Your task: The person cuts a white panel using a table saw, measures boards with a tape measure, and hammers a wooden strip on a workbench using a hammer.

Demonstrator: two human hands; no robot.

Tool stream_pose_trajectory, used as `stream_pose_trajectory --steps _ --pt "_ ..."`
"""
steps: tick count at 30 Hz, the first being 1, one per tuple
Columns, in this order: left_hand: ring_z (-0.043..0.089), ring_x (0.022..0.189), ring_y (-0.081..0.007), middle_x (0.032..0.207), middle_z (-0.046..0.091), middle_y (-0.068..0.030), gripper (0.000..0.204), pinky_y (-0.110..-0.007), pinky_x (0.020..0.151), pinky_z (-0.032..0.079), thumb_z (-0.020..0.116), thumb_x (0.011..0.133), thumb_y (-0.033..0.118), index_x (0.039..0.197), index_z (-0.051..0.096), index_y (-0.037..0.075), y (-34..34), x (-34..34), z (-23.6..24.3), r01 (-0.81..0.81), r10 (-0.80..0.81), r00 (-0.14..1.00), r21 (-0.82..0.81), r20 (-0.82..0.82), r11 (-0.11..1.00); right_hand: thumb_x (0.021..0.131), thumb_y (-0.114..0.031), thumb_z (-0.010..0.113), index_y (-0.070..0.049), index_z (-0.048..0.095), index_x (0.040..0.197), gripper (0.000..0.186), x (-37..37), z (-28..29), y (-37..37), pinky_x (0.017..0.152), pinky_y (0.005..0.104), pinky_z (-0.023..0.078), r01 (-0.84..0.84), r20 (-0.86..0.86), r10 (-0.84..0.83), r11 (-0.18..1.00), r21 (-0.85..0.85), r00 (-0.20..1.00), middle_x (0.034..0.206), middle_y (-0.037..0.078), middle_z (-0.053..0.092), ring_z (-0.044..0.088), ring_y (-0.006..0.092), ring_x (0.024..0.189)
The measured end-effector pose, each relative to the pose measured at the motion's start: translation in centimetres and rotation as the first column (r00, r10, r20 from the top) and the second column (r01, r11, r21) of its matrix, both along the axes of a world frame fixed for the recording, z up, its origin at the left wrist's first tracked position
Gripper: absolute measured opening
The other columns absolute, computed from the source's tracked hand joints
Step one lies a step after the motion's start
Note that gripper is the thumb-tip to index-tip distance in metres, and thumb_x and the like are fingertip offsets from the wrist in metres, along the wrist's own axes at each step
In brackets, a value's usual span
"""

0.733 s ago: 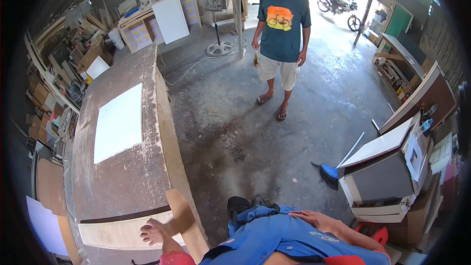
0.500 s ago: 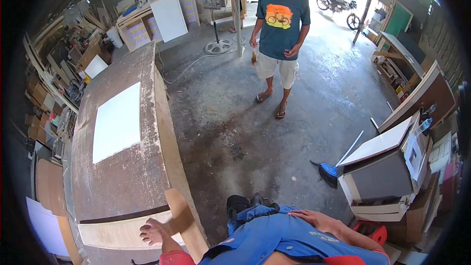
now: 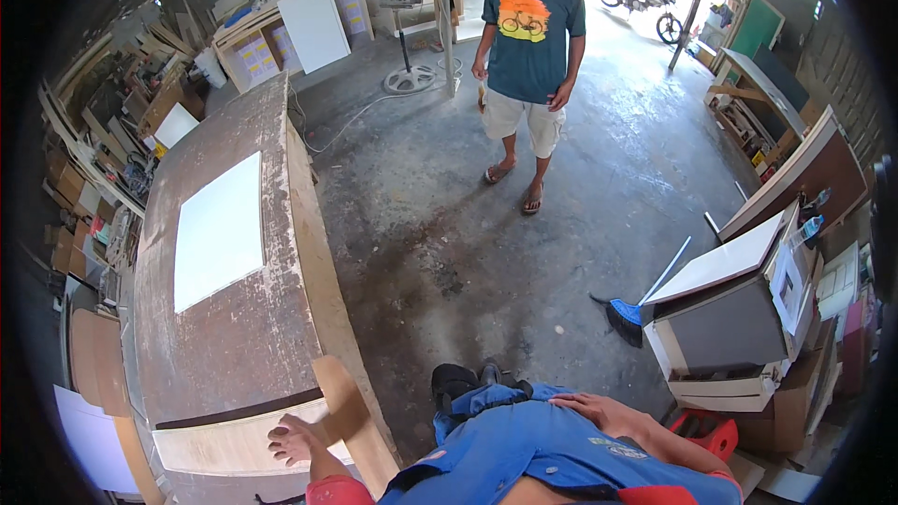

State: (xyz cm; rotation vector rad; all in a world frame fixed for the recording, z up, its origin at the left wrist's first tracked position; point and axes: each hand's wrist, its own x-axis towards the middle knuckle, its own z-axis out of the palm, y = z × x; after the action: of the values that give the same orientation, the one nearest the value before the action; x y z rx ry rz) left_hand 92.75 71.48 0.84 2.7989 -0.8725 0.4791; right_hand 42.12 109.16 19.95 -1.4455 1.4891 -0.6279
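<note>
My left hand [image 3: 294,440] rests over a pale wooden board [image 3: 220,446] at the near end of the long brown workbench [image 3: 224,346], its fingers apart and gripping nothing. Beside that wrist, a rounded light wood strip [image 3: 354,421] lies along the bench's right edge. My right hand [image 3: 591,409] lies flat on the front of my blue shirt [image 3: 524,435], fingers stretched out and holding nothing. Farther up the bench is a white rectangular panel [image 3: 220,234], out of reach of both hands.
A person [image 3: 531,37] in a dark T-shirt stands on the concrete floor [image 3: 449,224] ahead. At right are a blue broom [image 3: 625,311], a grey and white cabinet [image 3: 716,341] and a red object [image 3: 716,437] near my right elbow. Wood scraps line the left wall.
The view has shifted slightly. The standing person's arm on the picture's right has lowered to their side. My two hands stay where they were.
</note>
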Motion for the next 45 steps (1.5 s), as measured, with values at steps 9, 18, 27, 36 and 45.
stream_pose_trajectory --steps 9,18,27,36,45 --pt "0.047 0.105 -0.0318 0.114 0.047 -0.0078 0.05 -0.052 0.079 0.037 0.041 0.084 0.059 0.114 0.051 0.02 -0.2 0.0 -0.4 0.016 -0.017 1.0 0.007 0.026 1.0 0.074 -0.025 0.067 -0.013 0.031 0.148 0.083 0.3 0.0 0.3 0.111 0.043 0.032 0.027 -0.025 -0.028 1.0 -0.014 0.999 0.148 0.015 0.037 0.041 0.0352 0.132" --pt "0.047 0.102 -0.0299 0.11 0.047 -0.0065 0.047 -0.05 0.077 0.037 0.042 0.085 0.059 0.111 0.051 0.021 0.0 0.1 -0.7 -0.008 0.009 0.995 -0.012 0.095 1.0 0.075 -0.026 0.069 -0.015 0.031 0.148 0.084 0.4 0.2 0.1 0.11 0.0432 0.032 0.035 -0.008 -0.035 0.999 -0.011 0.999 0.148 0.016 0.038 0.041 0.0355 0.131" --pt "0.048 0.099 -0.0293 0.106 0.048 -0.0062 0.043 -0.05 0.076 0.037 0.043 0.085 0.057 0.106 0.052 0.02 -0.1 0.0 -0.7 -0.002 0.005 0.997 -0.037 0.081 0.999 0.071 -0.016 0.067 -0.015 0.031 0.148 0.085 0.4 0.4 -0.1 0.11 0.043 0.032 0.02 -0.012 -0.021 1.0 -0.016 1.0 0.148 0.015 0.038 0.042 0.0358 0.131" --pt "0.048 0.098 -0.0288 0.106 0.047 -0.0056 0.041 -0.05 0.074 0.037 0.045 0.084 0.056 0.105 0.052 0.021 -0.2 -0.9 0.0 -0.007 0.01 0.997 -0.043 0.073 0.999 0.071 -0.012 0.066 -0.013 0.031 0.148 0.085 0.5 0.3 0.0 0.11 0.0432 0.032 0.023 -0.007 -0.023 1.0 -0.001 1.0 0.149 0.014 0.037 0.039 0.0351 0.133" --pt "0.047 0.107 -0.032 0.112 0.048 -0.0091 0.045 -0.053 0.08 0.037 0.042 0.086 0.055 0.112 0.052 0.021 -0.1 -0.1 -0.4 -0.013 0.013 0.999 0.017 0.037 1.0 0.072 -0.021 0.068 -0.014 0.03 0.148 0.085 0.4 -0.2 0.3 0.112 0.0437 0.029 0.003 -0.004 -0.003 1.0 0.002 1.0 0.15 0.015 0.035 0.037 0.0352 0.135"
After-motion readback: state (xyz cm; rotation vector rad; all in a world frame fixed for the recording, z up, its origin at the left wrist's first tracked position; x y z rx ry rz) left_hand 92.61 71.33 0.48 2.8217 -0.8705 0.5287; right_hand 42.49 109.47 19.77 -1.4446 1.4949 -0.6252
